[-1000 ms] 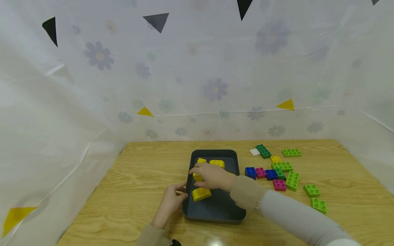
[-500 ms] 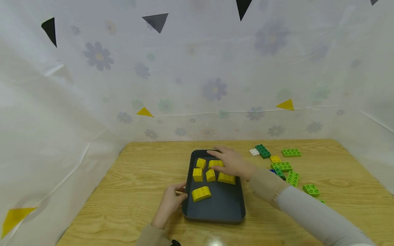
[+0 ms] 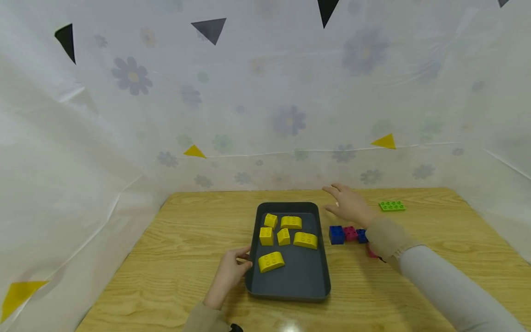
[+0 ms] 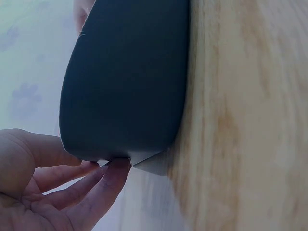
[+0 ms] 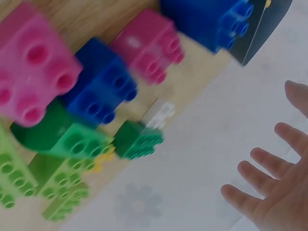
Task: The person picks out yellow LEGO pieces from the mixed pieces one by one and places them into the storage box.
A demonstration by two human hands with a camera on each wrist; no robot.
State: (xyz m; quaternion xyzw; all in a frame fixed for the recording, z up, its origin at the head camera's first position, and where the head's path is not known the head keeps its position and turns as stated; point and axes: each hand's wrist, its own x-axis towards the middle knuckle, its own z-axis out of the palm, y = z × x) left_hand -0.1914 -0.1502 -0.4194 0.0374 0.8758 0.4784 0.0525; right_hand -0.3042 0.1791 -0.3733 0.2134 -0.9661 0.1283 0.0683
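Note:
My left hand (image 3: pixel 229 272) is at the left side of a dark baking tray (image 3: pixel 290 290). In the left wrist view, its thumb and bent fingers (image 4: pixel 115 173) hold the tray's edge. Several yellow toy bricks (image 3: pixel 271 262) lie inside the tray, apart from one another. Over the table, right of the tray, my right hand (image 3: pixel 351 205) reaches with spread fingers and holds nothing. Beneath or beside it are loose bricks: a blue brick (image 3: pixel 336 234), a pink brick (image 3: pixel 350 233), and, in the right wrist view, a dark green brick (image 5: pixel 138 140) and a white brick (image 5: pixel 159 114).
A lime green brick (image 3: pixel 392 206) lies at the back right of the wooden table (image 3: pixel 199 216). My right arm hides other bricks in the head view. A flowered white curtain (image 3: pixel 265 101) hangs behind the table and along its sides.
My right hand has lifted away from the yellow bricks and moved right, past the tray's rim, over the loose bricks. My left hand and the tray have stayed in place.

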